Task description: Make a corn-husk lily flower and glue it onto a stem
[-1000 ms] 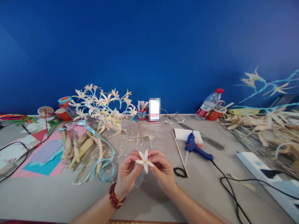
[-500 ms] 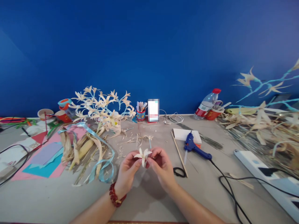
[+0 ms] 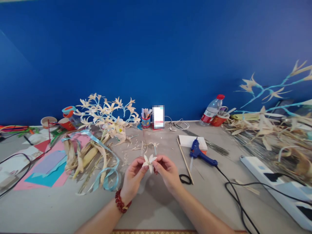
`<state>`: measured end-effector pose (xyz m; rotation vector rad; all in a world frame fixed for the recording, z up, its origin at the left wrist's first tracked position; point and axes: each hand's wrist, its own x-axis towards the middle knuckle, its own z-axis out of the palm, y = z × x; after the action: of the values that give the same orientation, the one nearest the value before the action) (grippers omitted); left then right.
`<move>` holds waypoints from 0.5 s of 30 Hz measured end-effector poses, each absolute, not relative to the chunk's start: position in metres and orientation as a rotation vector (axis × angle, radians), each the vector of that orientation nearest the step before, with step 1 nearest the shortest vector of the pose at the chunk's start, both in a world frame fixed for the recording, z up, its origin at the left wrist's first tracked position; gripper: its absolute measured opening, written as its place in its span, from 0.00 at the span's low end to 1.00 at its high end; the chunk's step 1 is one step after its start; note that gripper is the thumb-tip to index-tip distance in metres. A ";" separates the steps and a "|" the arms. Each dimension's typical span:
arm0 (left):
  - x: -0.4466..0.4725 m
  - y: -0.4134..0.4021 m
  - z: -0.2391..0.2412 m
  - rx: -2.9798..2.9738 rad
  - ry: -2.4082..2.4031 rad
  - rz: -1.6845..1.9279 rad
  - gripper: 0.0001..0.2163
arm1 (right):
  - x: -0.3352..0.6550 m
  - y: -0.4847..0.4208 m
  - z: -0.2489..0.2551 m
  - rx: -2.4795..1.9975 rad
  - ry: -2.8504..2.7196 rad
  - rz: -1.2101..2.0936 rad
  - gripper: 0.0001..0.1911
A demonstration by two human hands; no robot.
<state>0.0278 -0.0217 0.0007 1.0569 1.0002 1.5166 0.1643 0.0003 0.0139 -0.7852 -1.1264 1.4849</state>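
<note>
Between my two hands, above the near middle of the table, is a small cream flower [image 3: 150, 162] that looks made of dried husk petals. My left hand [image 3: 133, 172], with a red bead bracelet [image 3: 121, 202] on its wrist, pinches the flower from the left. On the other side, my right hand [image 3: 168, 170] has its thumb and fingers closed on the petals. The flower's underside is hidden by my fingers. Just beyond lies another small flower with a blue stem [image 3: 155, 148], among scraps of husk.
A blue glue gun [image 3: 201, 152] rests right of my hands, near a wooden stick [image 3: 185, 161] and a black ring-shaped item [image 3: 185, 179]. Left are dried husks [image 3: 90, 157], blue ribbon [image 3: 114, 172] and coloured paper [image 3: 46, 175]. A white power strip [image 3: 265, 182] lies far right.
My right hand has shifted slightly left, closer to my left hand, and its fingers press on the petals. The flower has turned a little. The view has tilted slightly.
</note>
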 end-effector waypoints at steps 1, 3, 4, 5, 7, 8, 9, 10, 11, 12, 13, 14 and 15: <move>0.027 -0.021 0.000 1.048 1.021 1.512 0.07 | 0.165 0.001 0.014 -0.781 -1.127 1.478 0.12; 0.026 -0.020 0.000 1.000 1.027 1.494 0.07 | 0.168 0.006 0.016 -0.725 -1.099 1.469 0.11; 0.024 -0.019 0.002 0.968 1.012 1.494 0.07 | 0.171 0.010 0.018 -0.684 -1.049 1.456 0.10; 0.023 -0.018 0.005 0.937 0.989 1.502 0.07 | 0.175 0.015 0.020 -0.647 -0.974 1.432 0.10; 0.017 -0.017 0.014 0.881 0.936 1.526 0.06 | 0.186 0.026 0.027 -0.606 -0.786 1.352 0.10; 0.013 -0.017 0.021 0.860 0.915 1.536 0.06 | 0.194 0.032 0.031 -0.607 -0.708 1.307 0.10; 0.007 -0.018 0.028 0.844 0.902 1.541 0.06 | 0.202 0.037 0.035 -0.609 -0.655 1.267 0.11; -0.001 -0.019 0.035 0.832 0.902 1.551 0.07 | 0.212 0.042 0.039 -0.601 -0.617 1.234 0.11; -0.011 -0.021 0.041 0.826 0.917 1.568 0.07 | 0.221 0.045 0.044 -0.595 -0.588 1.205 0.12; -0.022 -0.024 0.046 0.827 0.951 1.586 0.08 | 0.230 0.046 0.048 -0.591 -0.562 1.172 0.13; -0.035 -0.028 0.050 0.850 1.007 1.597 0.09 | 0.239 0.047 0.052 -0.593 -0.548 1.145 0.14; -0.048 -0.033 0.051 0.893 1.086 1.611 0.10 | 0.246 0.047 0.055 -0.596 -0.539 1.110 0.15; -0.062 -0.037 0.050 0.951 1.196 1.601 0.10 | 0.252 0.046 0.058 -0.596 -0.540 1.068 0.17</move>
<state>-0.0618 -0.0372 0.0505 0.9513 1.1962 1.6006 0.2519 0.0459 0.0577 -0.5961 -0.5399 1.0677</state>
